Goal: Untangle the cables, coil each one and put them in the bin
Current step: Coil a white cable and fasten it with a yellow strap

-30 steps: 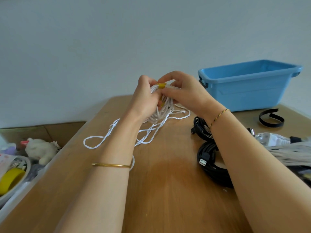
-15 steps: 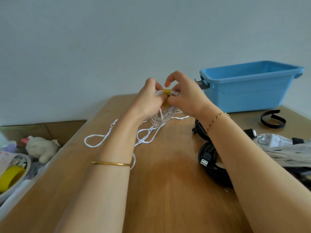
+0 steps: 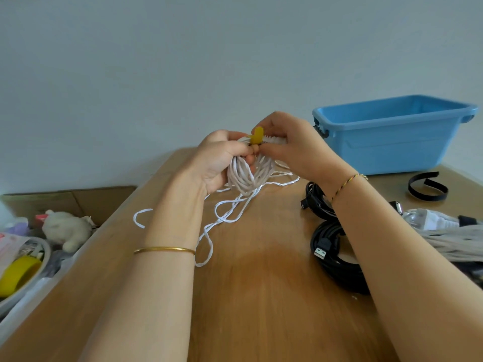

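Left hand point(image 3: 219, 160) grips the white cable coil point(image 3: 244, 176); right hand point(image 3: 292, 150) pinches its yellow tie point(image 3: 256, 137), blue bin point(image 3: 392, 134) far right

- Wooden tabletop point(image 3: 261, 317): darker patch point(image 3: 274, 278) mid-surface, twd near edge.
- Plain pale wall point(image 3: 183, 61) behind far edge.
- Curled black strap point(image 3: 422, 176), standing on its edge, nr far right corner.
- Cardboard box point(image 3: 99, 202) off left edge, lower than tabletop, flaps open.
- White plush toy point(image 3: 66, 228) beyond left edge, in front of box wall.
- Pale bowl point(image 3: 47, 250) btm-left, off left edge, w/ yellow roll point(image 3: 18, 273) inside.
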Tool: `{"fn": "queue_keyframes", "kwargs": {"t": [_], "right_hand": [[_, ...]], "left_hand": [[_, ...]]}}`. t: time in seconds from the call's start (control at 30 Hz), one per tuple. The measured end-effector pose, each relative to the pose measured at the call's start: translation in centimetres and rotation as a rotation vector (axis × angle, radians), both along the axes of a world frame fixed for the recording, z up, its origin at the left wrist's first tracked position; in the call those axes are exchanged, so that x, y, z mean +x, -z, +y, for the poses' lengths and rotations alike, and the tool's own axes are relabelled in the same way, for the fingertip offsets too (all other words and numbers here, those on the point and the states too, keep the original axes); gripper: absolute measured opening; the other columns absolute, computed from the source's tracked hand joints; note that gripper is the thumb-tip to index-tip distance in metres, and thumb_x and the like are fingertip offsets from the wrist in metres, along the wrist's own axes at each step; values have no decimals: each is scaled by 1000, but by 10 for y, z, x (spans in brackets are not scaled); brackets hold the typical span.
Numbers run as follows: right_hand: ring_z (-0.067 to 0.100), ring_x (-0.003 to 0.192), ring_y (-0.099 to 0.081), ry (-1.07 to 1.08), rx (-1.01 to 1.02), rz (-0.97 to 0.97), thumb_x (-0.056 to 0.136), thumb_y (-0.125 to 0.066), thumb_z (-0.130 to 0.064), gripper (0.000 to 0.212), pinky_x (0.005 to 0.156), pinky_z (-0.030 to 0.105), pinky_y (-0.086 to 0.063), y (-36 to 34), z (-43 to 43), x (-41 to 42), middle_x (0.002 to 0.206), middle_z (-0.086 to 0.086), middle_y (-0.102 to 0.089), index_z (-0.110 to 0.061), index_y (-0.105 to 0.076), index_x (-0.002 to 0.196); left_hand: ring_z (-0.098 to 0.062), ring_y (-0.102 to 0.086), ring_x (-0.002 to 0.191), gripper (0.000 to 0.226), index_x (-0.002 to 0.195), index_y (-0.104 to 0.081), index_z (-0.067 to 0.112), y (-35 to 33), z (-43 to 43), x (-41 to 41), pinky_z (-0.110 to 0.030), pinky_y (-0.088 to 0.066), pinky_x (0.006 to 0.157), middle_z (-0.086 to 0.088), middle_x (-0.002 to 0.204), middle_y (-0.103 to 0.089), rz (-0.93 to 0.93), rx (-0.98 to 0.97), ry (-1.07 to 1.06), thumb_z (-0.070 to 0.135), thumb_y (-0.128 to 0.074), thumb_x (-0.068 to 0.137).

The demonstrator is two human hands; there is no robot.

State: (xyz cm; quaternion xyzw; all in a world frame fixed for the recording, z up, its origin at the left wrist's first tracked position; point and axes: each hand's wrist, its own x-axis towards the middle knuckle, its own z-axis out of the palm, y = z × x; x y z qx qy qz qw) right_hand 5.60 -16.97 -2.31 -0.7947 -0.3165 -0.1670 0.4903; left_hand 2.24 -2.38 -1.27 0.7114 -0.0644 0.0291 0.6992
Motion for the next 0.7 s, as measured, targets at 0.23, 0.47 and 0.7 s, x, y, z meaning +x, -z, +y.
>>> {"fn": "queue_keyframes", "kwargs": {"t": [0.23,0.47,0.7], "right_hand": [[21,73,-62,-23,150,127,92,-59,-14,9,74,48,-55,-5,4,-8,81,13,-68,-5,-61,90],[18,63,-61,55,429,342,82,-67,-9,12,68,47,-57,-13,4,-12,73,7,-60,-10,-55,79],[19,62,-54,239,450,318,77,-67,-11,18,64,38,-51,-13,-12,-7,64,0,-53,-18,-52,70]], "left_hand": [[-9,-51,49,17,107,-48,-2,1,-5,2,-24,-50,49,-9,70,-58,-41,-11,-97,-9,-48,92],[-16,-55,60,27,89,-36,22,3,-18,4,-31,-48,58,-14,87,-58,-355,449,-193,-1,-51,94],[-16,-54,61,31,108,-23,15,5,-42,-1,-34,-50,65,-9,88,-53,-381,523,-109,3,-49,95]]}}
